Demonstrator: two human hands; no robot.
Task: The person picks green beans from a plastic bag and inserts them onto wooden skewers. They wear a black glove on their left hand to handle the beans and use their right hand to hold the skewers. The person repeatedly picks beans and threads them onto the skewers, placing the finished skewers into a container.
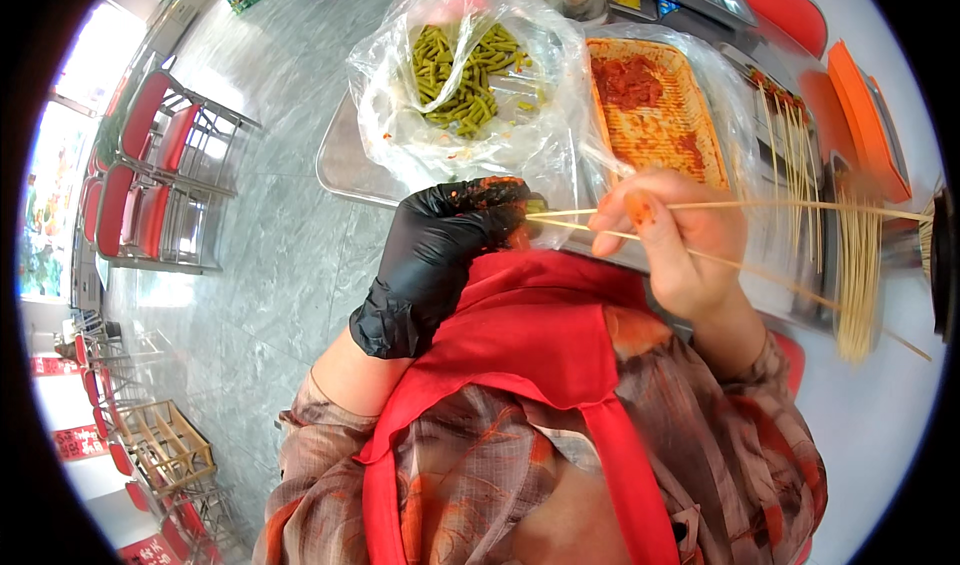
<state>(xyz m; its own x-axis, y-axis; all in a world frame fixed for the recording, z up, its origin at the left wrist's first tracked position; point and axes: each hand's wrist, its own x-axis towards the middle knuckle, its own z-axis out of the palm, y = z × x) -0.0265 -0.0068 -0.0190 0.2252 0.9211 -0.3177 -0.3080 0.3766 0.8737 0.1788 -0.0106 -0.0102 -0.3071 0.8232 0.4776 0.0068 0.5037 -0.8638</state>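
Note:
My left hand (450,254), in a black glove smeared with red sauce, is closed around a small bunch of food; a bit of green shows at its fingertips. Two thin wooden skewers (757,205) run from that food to the right, through the fingers of my bare right hand (675,227), whose thumb is stained orange. Beyond my left hand, cut green beans (465,77) lie in a clear plastic bag (540,141). Past my right hand stands a ribbed tray (701,100) with red, sauced pieces (630,81) at its far end.
Loaded skewers (787,130) lie on a metal tray at the right, beside a bundle of bare skewers (859,280). An orange box (870,122) stands behind them. Red folding chairs (142,152) and a wooden rack (169,445) stand at the left.

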